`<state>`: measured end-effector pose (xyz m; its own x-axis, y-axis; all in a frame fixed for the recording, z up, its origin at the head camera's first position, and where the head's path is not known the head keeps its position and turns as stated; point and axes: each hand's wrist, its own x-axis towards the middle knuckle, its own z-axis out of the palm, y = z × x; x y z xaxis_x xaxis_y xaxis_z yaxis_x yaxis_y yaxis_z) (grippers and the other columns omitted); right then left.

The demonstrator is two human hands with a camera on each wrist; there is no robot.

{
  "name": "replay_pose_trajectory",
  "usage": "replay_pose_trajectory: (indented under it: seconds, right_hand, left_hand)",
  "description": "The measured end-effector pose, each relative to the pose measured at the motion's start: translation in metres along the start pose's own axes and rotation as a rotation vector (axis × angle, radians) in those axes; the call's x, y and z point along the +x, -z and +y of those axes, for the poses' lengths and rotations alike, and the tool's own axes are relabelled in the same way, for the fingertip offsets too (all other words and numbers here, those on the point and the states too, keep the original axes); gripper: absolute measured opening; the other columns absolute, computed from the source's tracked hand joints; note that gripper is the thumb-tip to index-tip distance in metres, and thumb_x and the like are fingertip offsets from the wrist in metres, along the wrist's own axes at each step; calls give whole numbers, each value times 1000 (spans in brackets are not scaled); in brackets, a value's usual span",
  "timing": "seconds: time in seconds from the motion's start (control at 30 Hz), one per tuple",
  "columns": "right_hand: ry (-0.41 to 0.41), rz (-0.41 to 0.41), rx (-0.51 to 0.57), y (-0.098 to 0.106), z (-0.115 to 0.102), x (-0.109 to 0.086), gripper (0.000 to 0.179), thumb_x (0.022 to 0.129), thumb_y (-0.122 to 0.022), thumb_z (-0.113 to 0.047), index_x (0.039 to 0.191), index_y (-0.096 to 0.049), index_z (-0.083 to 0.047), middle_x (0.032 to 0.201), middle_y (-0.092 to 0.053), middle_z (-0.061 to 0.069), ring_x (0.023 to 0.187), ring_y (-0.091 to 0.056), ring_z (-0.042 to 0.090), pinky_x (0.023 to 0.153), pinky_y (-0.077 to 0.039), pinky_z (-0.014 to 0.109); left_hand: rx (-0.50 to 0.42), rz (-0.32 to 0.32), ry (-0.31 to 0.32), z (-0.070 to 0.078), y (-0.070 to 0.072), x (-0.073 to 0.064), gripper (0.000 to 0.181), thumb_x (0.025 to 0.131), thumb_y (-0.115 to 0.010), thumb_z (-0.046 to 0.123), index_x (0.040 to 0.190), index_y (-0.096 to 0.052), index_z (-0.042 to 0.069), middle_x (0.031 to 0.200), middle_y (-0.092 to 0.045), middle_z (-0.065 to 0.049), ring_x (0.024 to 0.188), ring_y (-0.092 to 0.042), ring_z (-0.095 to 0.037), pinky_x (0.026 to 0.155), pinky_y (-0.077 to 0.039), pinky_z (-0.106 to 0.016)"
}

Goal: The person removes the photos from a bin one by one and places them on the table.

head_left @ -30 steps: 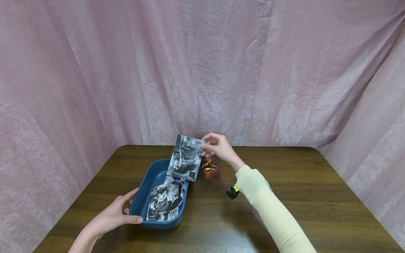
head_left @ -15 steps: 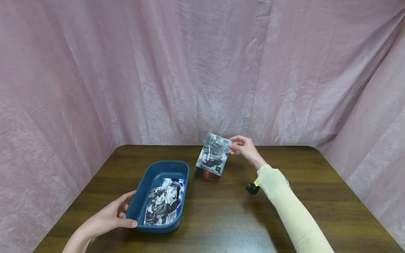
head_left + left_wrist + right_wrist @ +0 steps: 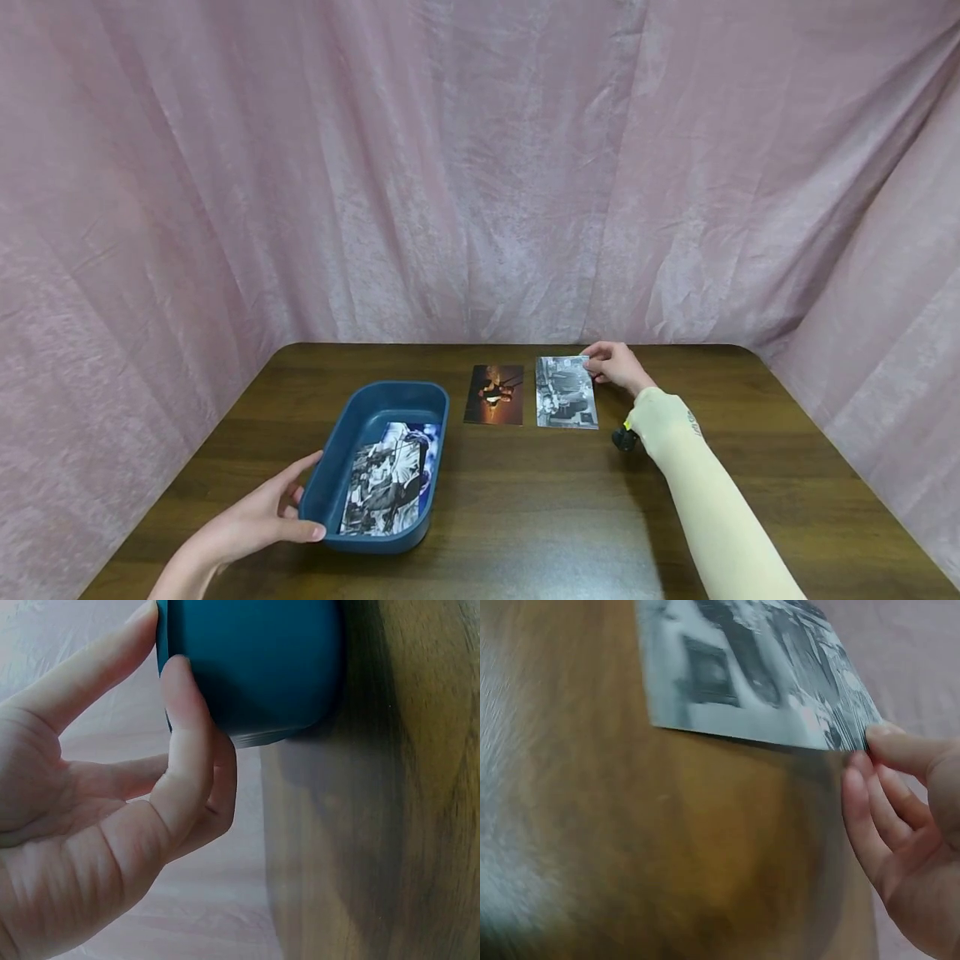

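My left hand (image 3: 251, 512) grips the near left corner of a deep blue plastic tub (image 3: 401, 400), thumb at the rim. The left wrist view shows curled fingers (image 3: 187, 712) against the tub's outer wall (image 3: 262, 667). At the far right of the table, my right hand (image 3: 617, 367) pinches the upper right corner of a black-and-white photo (image 3: 566, 393). Thumb and fingertips meet on that corner in the right wrist view, with the photo (image 3: 742, 682) close over the wood. Inside the tub lie another black-and-white photo (image 3: 382, 492) and a bluish one (image 3: 431, 446) partly beneath it.
A dark orange-brown photo (image 3: 495, 396) lies flat between the tub and the held photo. The brown wooden table (image 3: 517, 508) ends at the back against a pink curtain (image 3: 480, 183). A small black device (image 3: 624, 437) sits under the right wrist.
My right hand has carried the black-and-white photo from over the tub rightward and down toward the table, uncovering the orange-brown photo. The tub shifted slightly left with my left hand, then stayed.
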<state>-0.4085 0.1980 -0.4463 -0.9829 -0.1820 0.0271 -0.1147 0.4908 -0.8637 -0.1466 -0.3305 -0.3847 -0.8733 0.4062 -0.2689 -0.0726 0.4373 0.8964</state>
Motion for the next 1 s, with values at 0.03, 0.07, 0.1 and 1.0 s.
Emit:
replay_pose_trajectory:
  seconds: [0.03, 0.07, 0.1, 1.0]
  right_hand:
    - [0, 26, -43, -2, 3, 1, 27, 96, -62, -8, 120, -64, 3, 100, -70, 19, 83, -66, 21, 73, -56, 33]
    - [-1, 50, -82, -5, 5, 2, 26, 95, -63, -10, 118, -66, 2, 101, -70, 20, 84, -66, 23, 73, -55, 32]
    - [-2, 69, -115, -7, 7, 2, 26, 95, -64, -11, 117, -67, 1, 102, -71, 20, 87, -66, 24, 74, -53, 32]
    - [-38, 173, -140, -19, 19, 6, 37, 91, -69, -30, 112, -70, 0, 96, -69, 15, 87, -61, 26, 76, -48, 38]
  left_hand:
    - [1, 2, -1, 0, 0, 0, 101, 88, -70, 9, 155, 4, -5, 105, -53, -18, 83, -66, -20, 78, -52, -29]
    - [1, 3, -2, -1, 0, -1, 101, 88, -70, 9, 155, 4, -5, 105, -53, -18, 82, -65, -19, 78, -52, -29]
    - [2, 5, -3, -1, -1, -1, 101, 88, -70, 9, 156, 3, -4, 105, -52, -18, 82, -65, -18, 78, -52, -29]
    - [37, 20, -14, 3, -1, -2, 101, 88, -71, 11, 155, 2, -7, 105, -47, -16, 69, -48, -6, 69, -47, -25]
